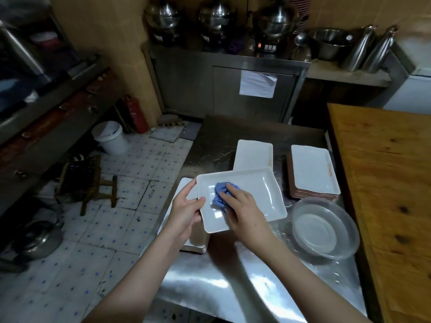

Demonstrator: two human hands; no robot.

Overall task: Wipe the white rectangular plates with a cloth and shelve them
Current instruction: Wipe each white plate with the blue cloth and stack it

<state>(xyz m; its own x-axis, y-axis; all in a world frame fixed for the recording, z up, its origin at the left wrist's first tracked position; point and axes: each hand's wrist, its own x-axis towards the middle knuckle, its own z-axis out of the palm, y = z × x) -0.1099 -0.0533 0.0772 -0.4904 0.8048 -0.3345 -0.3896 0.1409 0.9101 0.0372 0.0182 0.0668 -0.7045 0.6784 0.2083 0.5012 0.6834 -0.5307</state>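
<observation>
A white rectangular plate (261,197) is held above the steel table, tilted slightly. My left hand (185,209) grips its left edge, thumb on the rim. My right hand (242,209) presses a crumpled blue cloth (221,194) onto the plate's inside, left of centre. A stack of white plates (313,171) with a stain on its right rim stands at the right. Another white plate stack (254,153) lies behind the held plate. Under my left hand, a further stack (184,190) is mostly hidden.
A clear glass bowl (325,229) sits on the wet steel table (221,276) at the right. A wooden counter (384,183) borders the table's right side. On the tiled floor at left stand a small stool (93,183), a white bucket (110,138) and a kettle (39,238).
</observation>
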